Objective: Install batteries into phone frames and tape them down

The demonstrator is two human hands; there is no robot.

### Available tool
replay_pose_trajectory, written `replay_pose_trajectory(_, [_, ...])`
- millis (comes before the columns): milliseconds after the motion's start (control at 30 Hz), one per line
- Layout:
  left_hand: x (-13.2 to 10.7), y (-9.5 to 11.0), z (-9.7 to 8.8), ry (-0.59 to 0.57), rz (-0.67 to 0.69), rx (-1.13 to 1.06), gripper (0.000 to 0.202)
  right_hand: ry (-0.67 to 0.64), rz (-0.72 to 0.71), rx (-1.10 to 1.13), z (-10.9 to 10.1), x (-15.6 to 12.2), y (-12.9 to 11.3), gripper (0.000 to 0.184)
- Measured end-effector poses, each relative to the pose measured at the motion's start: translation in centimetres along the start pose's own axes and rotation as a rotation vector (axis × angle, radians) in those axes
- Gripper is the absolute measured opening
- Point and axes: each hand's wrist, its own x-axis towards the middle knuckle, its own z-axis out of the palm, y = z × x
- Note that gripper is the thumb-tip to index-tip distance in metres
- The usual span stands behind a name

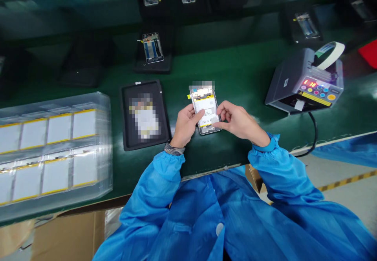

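Holding an opened smartphone body (205, 108) in both hands, the person keeps its open back facing up over the green worktop (235, 62); whether it touches the surface cannot be told. Its long axis runs away from the person, with the far end leaning slightly left. A white battery (206, 106) fills the middle, edged with yellow tape (201, 97). The far end is blurred out, and the parts beside the tape are hard to make out.

The left grip (185, 125) is clenched around the near left edge, thumb across the battery. The right grip (240, 121) pinches the near right corner, its fingertips (220, 114) partly hiding a pale strip.

Left of the left grip, a black tray (126, 123) holds a blurred device, and further left a clear plastic tray (104, 143) holds rows of yellow-edged batteries (59, 129). Ahead of both grips, phone frames (152, 48) sit on black trays. Right of the right grip stands a grey tape dispenser (294, 84) with a red display and a white tape roll (331, 55).
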Motion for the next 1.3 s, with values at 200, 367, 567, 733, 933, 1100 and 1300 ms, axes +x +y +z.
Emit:
replay_pose_trajectory(200, [0.0,0.3,-0.2,-0.01,0.007,-0.027,0.058,-0.014,0.109,0.449,1.6,-0.4,1.0,0.056])
replay_pose_trajectory(367, [-0.1,0.7,-0.3,-0.031,0.05,0.017,0.056,-0.142,0.171,0.602,2.5,-0.4,0.2,0.055])
replay_pose_trajectory(567, [-0.3,1.1,-0.5,-0.053,0.075,0.101,0.051,-0.171,0.159,0.654,2.9,0.5,0.5,0.059])
replay_pose_trajectory(733, [-0.1,1.4,-0.7,-0.031,0.086,0.085,0.052,-0.19,0.11,0.704,3.2,1.5,0.4,0.061])
replay_pose_trajectory(933, [0.2,1.9,-1.5,0.025,0.13,0.065,0.055,-0.205,0.087,0.7,3.1,2.5,-0.9,0.073])
replay_pose_trajectory(1100, [-0.3,2.7,-1.8,0.019,0.136,0.129,0.049,-0.201,0.089,0.653,3.4,2.9,-1.5,0.073])
replay_pose_trajectory(1300, [-1.4,4.3,-2.0,0.018,0.092,0.236,0.012,-0.033,0.075,0.619,5.1,2.8,-1.2,0.067])
